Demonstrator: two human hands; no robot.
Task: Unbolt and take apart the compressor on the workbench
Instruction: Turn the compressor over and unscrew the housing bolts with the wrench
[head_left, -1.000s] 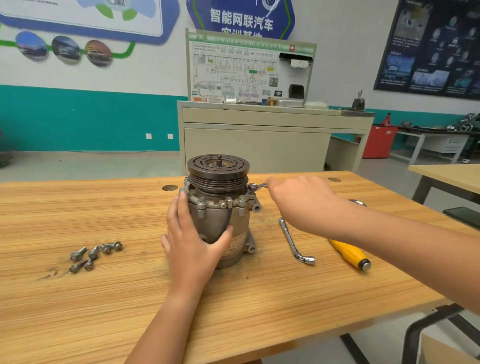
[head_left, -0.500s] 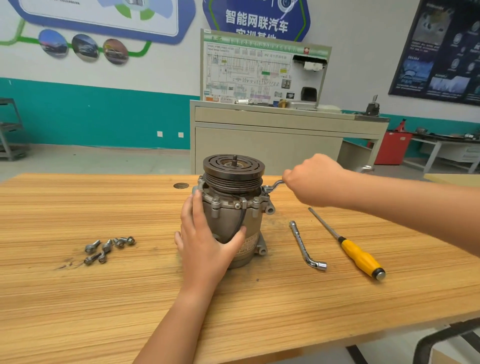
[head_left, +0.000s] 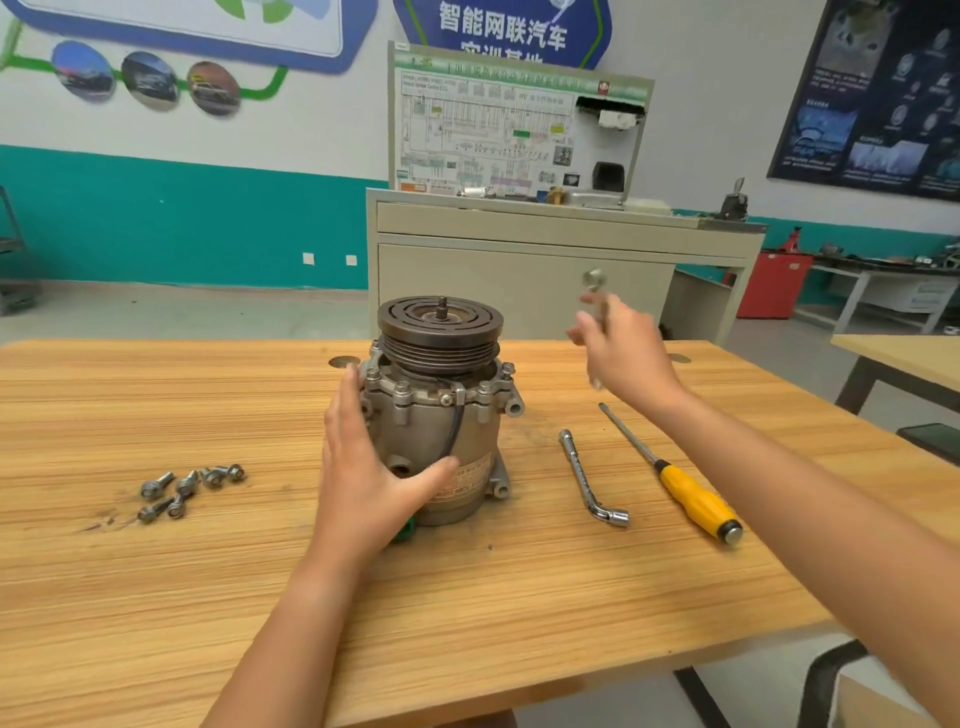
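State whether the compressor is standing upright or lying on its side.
Upright: the compressor stands on end on the workbench, pulley on top.

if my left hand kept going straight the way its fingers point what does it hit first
Probably the bolted top flange of the compressor: the left hand lies along its left side, fingertips right beside that flange. Past it, only workbench. Depth is unclear.
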